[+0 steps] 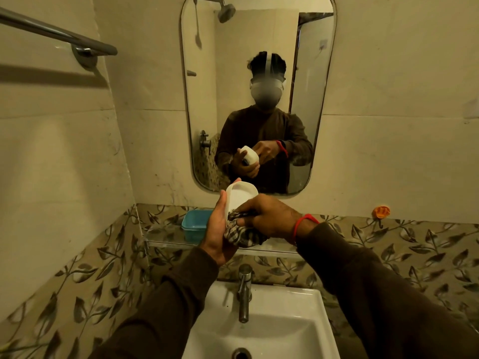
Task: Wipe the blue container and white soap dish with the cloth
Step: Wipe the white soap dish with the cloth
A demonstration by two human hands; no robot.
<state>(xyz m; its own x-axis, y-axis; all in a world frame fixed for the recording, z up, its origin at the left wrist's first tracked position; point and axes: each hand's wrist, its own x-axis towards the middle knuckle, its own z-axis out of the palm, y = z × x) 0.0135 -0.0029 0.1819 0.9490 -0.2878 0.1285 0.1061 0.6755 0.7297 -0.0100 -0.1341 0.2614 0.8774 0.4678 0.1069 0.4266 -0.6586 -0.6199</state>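
Head view, white soap dish (241, 196) held, cloth (242, 235) inside

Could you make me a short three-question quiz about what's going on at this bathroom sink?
1. True or false: the blue container sits on the glass shelf.
2. Which hand holds the white soap dish? A) left B) right
3. Fill in: the right hand presses a checked ____ against the dish.

Key: 1 true; 2 A, the left hand; 3 cloth.
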